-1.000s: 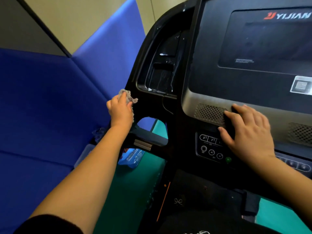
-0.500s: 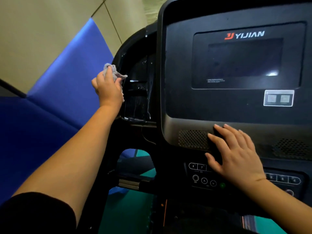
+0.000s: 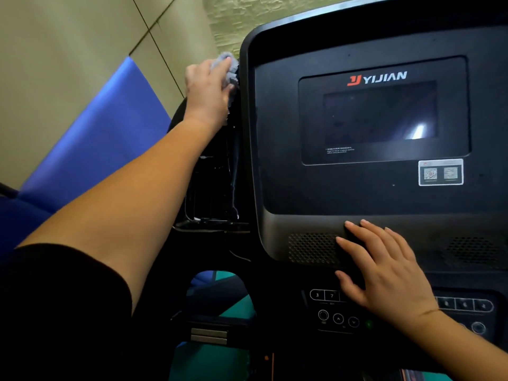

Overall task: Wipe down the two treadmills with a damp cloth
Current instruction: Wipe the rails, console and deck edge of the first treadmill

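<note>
Higher than half a second ago, the left hand (image 3: 207, 89) has climbed from beside the side pocket (image 3: 211, 182) to the top left corner of the treadmill console (image 3: 275, 188). It holds a grey cloth (image 3: 226, 63) bunched under its fingers and pressed against the console's black rim. The fingertips are hidden behind the cloth, so the grip looks like a clutch rather than a clear pinch. A black sleeve (image 3: 55, 298) covers the upper arm.

The right hand (image 3: 384, 268) has kept its place, lying flat on the console's lower grey band with straight, slightly spread fingers and holding nothing. Its thumb points toward the speaker grille (image 3: 310, 247), and the buttons (image 3: 338, 317) sit just below it. Above is the dark screen (image 3: 379, 114), with a white sticker (image 3: 440, 172) under its lower right corner. To the left, a blue mat (image 3: 96, 138) leans on the beige wall (image 3: 68, 50).
</note>
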Demonstrator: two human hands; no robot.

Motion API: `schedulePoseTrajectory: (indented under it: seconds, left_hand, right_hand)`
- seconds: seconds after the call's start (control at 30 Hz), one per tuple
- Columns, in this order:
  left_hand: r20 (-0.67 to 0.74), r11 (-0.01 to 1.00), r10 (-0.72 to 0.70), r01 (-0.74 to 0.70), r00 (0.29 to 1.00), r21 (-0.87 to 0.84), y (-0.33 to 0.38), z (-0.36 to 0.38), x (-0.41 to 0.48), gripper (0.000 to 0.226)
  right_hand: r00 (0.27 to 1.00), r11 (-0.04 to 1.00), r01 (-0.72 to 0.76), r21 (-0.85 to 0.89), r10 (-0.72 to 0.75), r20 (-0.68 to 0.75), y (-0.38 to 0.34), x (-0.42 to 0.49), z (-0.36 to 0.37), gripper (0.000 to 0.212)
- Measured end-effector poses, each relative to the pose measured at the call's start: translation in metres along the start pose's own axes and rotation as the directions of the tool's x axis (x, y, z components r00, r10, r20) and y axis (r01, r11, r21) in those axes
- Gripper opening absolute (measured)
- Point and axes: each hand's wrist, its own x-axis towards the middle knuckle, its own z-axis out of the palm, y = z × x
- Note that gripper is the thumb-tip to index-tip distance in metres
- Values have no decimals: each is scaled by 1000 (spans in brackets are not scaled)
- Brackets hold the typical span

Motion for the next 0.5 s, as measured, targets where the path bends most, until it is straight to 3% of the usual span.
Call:
schedulePoseTrajectory:
  seconds: [0.27,0.5]
  left_hand:
    - [8,997,83,-83,997,7,-7,4,8,48]
    - [-33,985,-167,168,985,33,-53,-12,-66,42]
  right_hand:
    - [1000,1000,-1,4,1,-16,0,0,-1,51]
    - [1000,1000,-4,11,4,-11,0,-1,-1,53]
